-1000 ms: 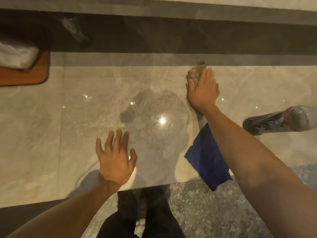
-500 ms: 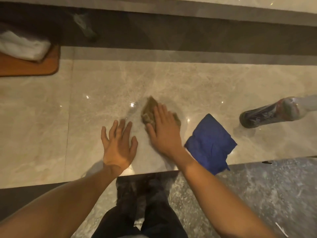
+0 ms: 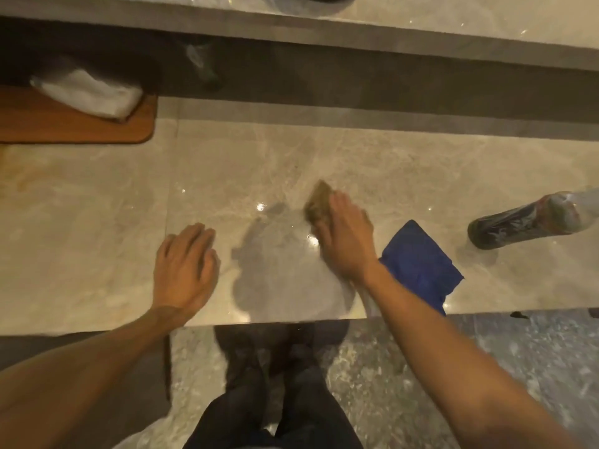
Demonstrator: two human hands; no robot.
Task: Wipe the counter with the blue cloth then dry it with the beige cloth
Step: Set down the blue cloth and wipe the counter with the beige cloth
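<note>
Drying pass under way with the beige cloth.

The right hand (image 3: 345, 236) presses flat on the beige cloth (image 3: 319, 200), which has swept from the far right back to mid-frame, so drying is well along. The left hand (image 3: 184, 264) rests flat, holding nothing. The blue cloth (image 3: 421, 264) lies at the surface (image 3: 97, 228) front edge, a bottle (image 3: 531, 220) to the right; open room lies left.

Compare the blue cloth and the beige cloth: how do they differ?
The blue cloth lies free at the counter edge, one corner hanging over; the beige cloth is pressed under the right hand. The blue cloth shows more area; the beige cloth is mostly covered. Both rest on the counter.
</note>
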